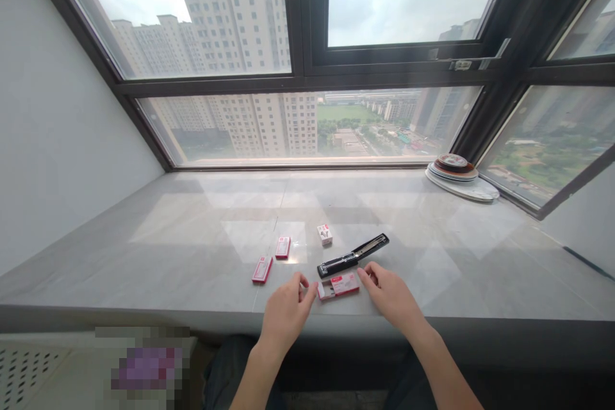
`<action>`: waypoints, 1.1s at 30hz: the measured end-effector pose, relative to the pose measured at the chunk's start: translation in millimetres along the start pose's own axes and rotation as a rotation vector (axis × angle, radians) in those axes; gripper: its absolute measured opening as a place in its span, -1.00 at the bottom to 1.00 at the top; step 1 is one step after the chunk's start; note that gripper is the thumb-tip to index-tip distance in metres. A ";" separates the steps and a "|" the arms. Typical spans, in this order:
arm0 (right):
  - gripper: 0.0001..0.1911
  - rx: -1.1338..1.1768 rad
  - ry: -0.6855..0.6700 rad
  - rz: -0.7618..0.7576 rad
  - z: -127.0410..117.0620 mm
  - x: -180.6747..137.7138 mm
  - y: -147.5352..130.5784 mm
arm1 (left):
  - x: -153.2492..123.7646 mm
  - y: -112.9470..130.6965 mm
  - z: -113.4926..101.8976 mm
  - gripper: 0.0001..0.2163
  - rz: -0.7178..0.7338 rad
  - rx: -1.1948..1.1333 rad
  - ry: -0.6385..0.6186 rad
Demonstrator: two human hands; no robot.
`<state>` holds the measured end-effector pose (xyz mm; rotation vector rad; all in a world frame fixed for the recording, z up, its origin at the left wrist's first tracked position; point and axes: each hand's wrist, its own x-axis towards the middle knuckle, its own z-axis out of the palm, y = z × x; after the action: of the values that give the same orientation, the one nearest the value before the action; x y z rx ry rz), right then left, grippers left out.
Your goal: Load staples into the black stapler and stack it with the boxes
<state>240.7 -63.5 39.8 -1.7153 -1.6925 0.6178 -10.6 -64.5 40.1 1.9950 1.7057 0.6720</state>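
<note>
A small red and white staple box (339, 286), slid partly open, lies on the grey stone windowsill (192, 237) between my hands. My left hand (287, 311) rests just left of it, fingers curled, fingertips at the box's left end. My right hand (389, 295) sits at its right end, fingers bent and close to the box. Whether either hand grips it I cannot tell. Just behind the box lies a black stapler (353, 255), opened out flat.
Two more red staple boxes (262, 269) (283, 247) lie to the left, and a small white box (325, 234) stands behind. A stack of plates (459, 174) sits at the far right corner by the window. The sill's front edge runs just below my hands.
</note>
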 end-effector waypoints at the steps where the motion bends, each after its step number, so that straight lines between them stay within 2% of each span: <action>1: -0.62 -0.024 -0.018 0.007 4.0 -0.7 2.6 | 0.2 1.7 3.4 -0.72 0.003 0.024 0.010; 5: -0.61 -0.055 -0.060 -0.035 20.9 -5.4 1.7 | 2.0 16.4 21.4 -0.71 0.047 0.068 0.033; 7: -0.56 -0.024 -0.082 -0.021 18.5 -5.8 5.4 | 1.9 24.6 27.1 -0.70 0.022 0.088 0.061; 11: -0.51 0.085 -0.064 0.188 -14.3 8.3 34.6 | 0.4 37.2 31.9 -0.68 0.080 0.094 0.110; 13: -0.32 0.238 -0.037 0.270 -34.6 22.9 48.8 | 2.1 41.0 34.0 -0.67 0.127 0.116 0.116; 15: -0.14 0.434 -0.075 0.261 -50.7 40.3 53.6 | 6.7 42.2 35.6 -0.65 0.132 0.154 0.108; 16: -0.14 0.513 -0.116 0.226 -56.2 49.3 51.9 | 9.9 41.8 35.7 -0.65 0.124 0.170 0.095; 18: -0.24 0.592 -0.219 0.113 -61.4 66.2 41.5 | 17.2 39.5 33.7 -0.65 0.107 0.186 0.055; 21: -0.44 0.541 -0.324 -0.073 -53.9 85.8 17.8 | 26.3 35.0 26.7 -0.65 0.103 0.174 -0.003; 24: -0.55 0.403 -0.343 -0.201 -31.4 95.5 -2.9 | 29.0 33.1 19.3 -0.62 0.141 0.161 -0.020; 29: -0.64 0.139 -0.317 -0.262 6.3 94.3 -18.0 | 24.1 36.9 15.7 -0.59 0.227 0.170 0.008; 33: -0.70 -0.001 -0.281 -0.285 14.3 90.4 -18.2 | 19.8 40.5 22.7 -0.72 0.349 0.174 0.068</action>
<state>223.2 27.2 52.9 -1.3990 -2.0849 0.7479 37.5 -51.4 48.4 2.4505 1.5099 0.7326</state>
